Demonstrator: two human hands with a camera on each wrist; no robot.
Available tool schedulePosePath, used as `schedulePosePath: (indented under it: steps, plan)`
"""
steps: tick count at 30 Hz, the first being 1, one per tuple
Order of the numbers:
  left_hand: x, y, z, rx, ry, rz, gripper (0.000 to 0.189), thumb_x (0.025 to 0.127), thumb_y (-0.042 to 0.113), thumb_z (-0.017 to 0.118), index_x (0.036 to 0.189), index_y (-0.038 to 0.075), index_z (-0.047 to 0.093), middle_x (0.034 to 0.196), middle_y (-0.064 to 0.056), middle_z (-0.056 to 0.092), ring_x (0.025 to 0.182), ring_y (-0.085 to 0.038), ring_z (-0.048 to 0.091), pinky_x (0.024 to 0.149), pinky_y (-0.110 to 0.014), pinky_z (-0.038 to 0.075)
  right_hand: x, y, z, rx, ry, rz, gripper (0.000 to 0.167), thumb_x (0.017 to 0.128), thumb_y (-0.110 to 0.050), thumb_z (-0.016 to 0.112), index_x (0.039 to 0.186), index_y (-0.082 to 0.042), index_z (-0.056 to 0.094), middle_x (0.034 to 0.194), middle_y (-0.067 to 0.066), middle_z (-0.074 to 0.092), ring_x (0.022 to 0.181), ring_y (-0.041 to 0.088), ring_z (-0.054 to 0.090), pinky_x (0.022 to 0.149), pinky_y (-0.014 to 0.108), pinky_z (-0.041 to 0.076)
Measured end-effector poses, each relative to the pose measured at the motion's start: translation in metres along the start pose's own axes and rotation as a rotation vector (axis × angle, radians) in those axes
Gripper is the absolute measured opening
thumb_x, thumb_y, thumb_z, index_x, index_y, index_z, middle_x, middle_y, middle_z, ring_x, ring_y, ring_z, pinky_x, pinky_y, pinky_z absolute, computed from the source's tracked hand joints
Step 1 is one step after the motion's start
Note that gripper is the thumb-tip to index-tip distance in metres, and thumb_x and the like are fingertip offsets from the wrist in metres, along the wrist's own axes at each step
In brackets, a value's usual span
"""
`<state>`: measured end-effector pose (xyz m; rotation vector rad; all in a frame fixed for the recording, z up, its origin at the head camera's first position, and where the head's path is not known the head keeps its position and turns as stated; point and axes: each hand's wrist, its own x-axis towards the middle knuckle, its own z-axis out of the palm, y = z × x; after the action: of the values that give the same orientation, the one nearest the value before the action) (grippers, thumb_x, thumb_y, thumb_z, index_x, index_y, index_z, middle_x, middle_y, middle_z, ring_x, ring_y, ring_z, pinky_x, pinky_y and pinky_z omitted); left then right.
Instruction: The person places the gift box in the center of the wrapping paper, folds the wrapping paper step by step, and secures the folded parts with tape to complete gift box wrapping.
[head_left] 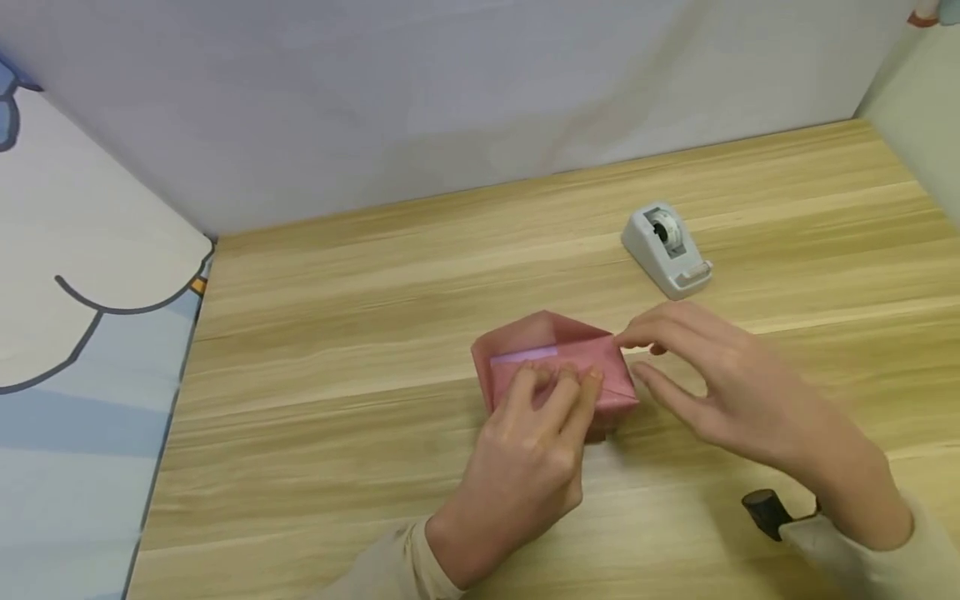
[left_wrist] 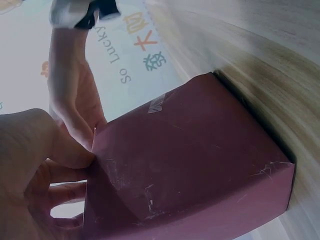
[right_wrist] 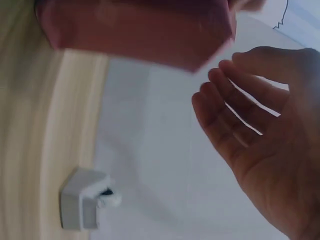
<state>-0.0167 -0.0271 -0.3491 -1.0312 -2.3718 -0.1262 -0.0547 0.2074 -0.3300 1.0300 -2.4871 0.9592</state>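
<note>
A box wrapped in pink paper [head_left: 618, 387] stands on the table, its paper edges raised at the back and left and a pale lavender strip showing inside. My left hand [head_left: 525, 458] holds it at the top, bent fingertips pressing the paper flap. In the left wrist view, the thumb [left_wrist: 75, 152] lies at the top edge of the box's dark-looking side, which bears a clear piece of tape [left_wrist: 156, 103]. At the box's right corner, my right hand [head_left: 712, 379] has its index fingertip close to the paper, fingers loosely extended with a gap to the thumb.
A light grey tape dispenser [head_left: 667, 250] with a roll in it sits behind and to the right of the box. The wood-patterned table [head_left: 337, 333] meets a pale wall [head_left: 375, 108] at the back. Cartoon-printed panels [head_left: 90, 350] border its left side.
</note>
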Motion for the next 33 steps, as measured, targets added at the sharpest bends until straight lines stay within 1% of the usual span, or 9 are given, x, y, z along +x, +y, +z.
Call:
schedulePosePath:
  steps: [3,10,12,15,18,21,24,28,33]
  plan:
    - [-0.001,-0.002,0.0,-0.035,0.052,-0.007,0.037,0.084,0.009,0.065,0.118,0.003,0.077,0.111,-0.008,0.076,0.103,-0.027,0.065,0.094,-0.029,0.058,-0.003,-0.01,0.013,0.04,0.054,-0.079,0.04,0.11,-0.038,0.049,0.111,-0.007,0.074,0.113,0.002,0.071,0.105,0.016,0.064,0.105,0.01,0.042]
    - [-0.006,-0.005,-0.006,-0.156,0.098,-0.006,0.027,0.101,0.008,0.056,0.118,-0.001,0.076,0.113,-0.011,0.077,0.108,-0.027,0.069,0.102,-0.029,0.056,-0.007,-0.019,0.02,0.064,0.083,-0.091,0.038,0.11,-0.033,0.051,0.099,-0.008,0.076,0.109,0.0,0.07,0.106,0.016,0.063,0.105,0.01,0.043]
    - [-0.009,-0.007,-0.012,-0.192,0.167,0.015,0.027,0.102,0.007,0.054,0.117,-0.001,0.075,0.111,-0.011,0.077,0.108,-0.028,0.07,0.103,-0.031,0.055,-0.008,-0.021,0.021,0.063,0.089,-0.082,0.038,0.11,-0.032,0.05,0.098,-0.007,0.076,0.109,0.0,0.07,0.105,0.016,0.064,0.105,0.009,0.043]
    - [-0.017,-0.013,-0.024,-0.232,0.347,-0.014,0.019,0.1,0.008,0.059,0.102,0.0,0.076,0.097,-0.01,0.075,0.093,-0.026,0.07,0.089,-0.031,0.059,-0.008,-0.024,0.021,0.046,0.094,-0.07,0.038,0.11,-0.032,0.05,0.096,-0.007,0.076,0.108,-0.001,0.071,0.105,0.015,0.064,0.104,0.009,0.044]
    - [-0.029,-0.021,-0.034,-0.248,0.43,-0.166,0.021,0.101,0.016,0.063,0.084,0.006,0.071,0.081,-0.004,0.067,0.071,-0.02,0.063,0.063,-0.027,0.055,-0.007,-0.026,0.021,0.036,0.095,-0.057,0.038,0.109,-0.031,0.049,0.095,-0.008,0.075,0.108,-0.002,0.07,0.105,0.014,0.064,0.103,0.009,0.045]
    - [-0.041,-0.028,-0.036,-0.265,0.302,-0.367,0.028,0.103,0.025,0.062,0.079,0.011,0.061,0.075,0.001,0.059,0.064,-0.014,0.056,0.052,-0.023,0.046,-0.006,-0.026,0.022,0.06,0.105,-0.043,0.037,0.109,-0.031,0.05,0.093,-0.008,0.075,0.106,-0.003,0.069,0.104,0.012,0.062,0.101,0.009,0.046]
    - [-0.048,-0.032,-0.03,-0.27,0.159,-0.459,0.022,0.099,0.025,0.067,0.083,0.013,0.061,0.076,0.003,0.059,0.066,-0.012,0.057,0.053,-0.022,0.047,-0.007,-0.026,0.023,0.101,0.117,-0.036,0.036,0.108,-0.031,0.051,0.093,-0.009,0.075,0.105,-0.003,0.069,0.104,0.012,0.062,0.1,0.009,0.046]
    - [-0.049,-0.034,-0.023,-0.262,0.115,-0.401,0.012,0.095,0.018,0.071,0.087,0.011,0.065,0.08,0.001,0.064,0.071,-0.014,0.061,0.06,-0.027,0.053,-0.008,-0.025,0.025,0.128,0.125,-0.032,0.035,0.108,-0.031,0.053,0.094,-0.009,0.076,0.105,-0.004,0.07,0.104,0.012,0.062,0.101,0.01,0.047]
    - [-0.043,-0.036,-0.018,-0.23,0.2,-0.267,0.01,0.098,0.013,0.066,0.093,0.006,0.071,0.085,-0.003,0.068,0.076,-0.019,0.064,0.068,-0.03,0.055,-0.006,-0.023,0.026,0.14,0.135,-0.03,0.035,0.108,-0.032,0.054,0.095,-0.009,0.076,0.105,-0.003,0.07,0.105,0.012,0.062,0.102,0.01,0.046]
